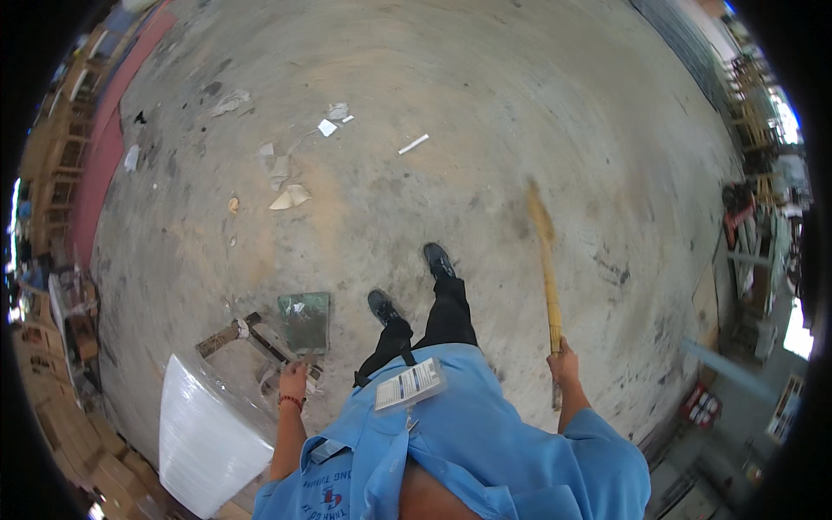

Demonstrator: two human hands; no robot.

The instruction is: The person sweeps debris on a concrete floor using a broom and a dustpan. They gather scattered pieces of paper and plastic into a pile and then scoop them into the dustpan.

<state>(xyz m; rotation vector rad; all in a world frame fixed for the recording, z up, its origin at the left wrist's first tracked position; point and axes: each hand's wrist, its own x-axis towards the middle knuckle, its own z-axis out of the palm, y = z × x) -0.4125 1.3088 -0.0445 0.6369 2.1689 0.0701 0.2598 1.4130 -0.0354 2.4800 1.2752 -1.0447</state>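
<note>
My right hand [564, 366] is closed round the handle of a long yellow straw broom [549, 282]. The broom reaches forward over the concrete floor, its bristle end blurred. On the left, my left hand [294, 380], with a red beaded bracelet at the wrist, is closed at the near end of a flat green dustpan [305, 334]. Its handle is mostly hidden by the fingers. A small white scrap [298, 308] lies on the pan.
Paper scraps [327, 127], a white strip [413, 144] and a beige piece [290, 198] lie ahead on the floor. A plastic-wrapped white bundle [199, 433] and a dark frame-like object [269, 347] are at the left. Stacked boxes [65, 425] line the left edge.
</note>
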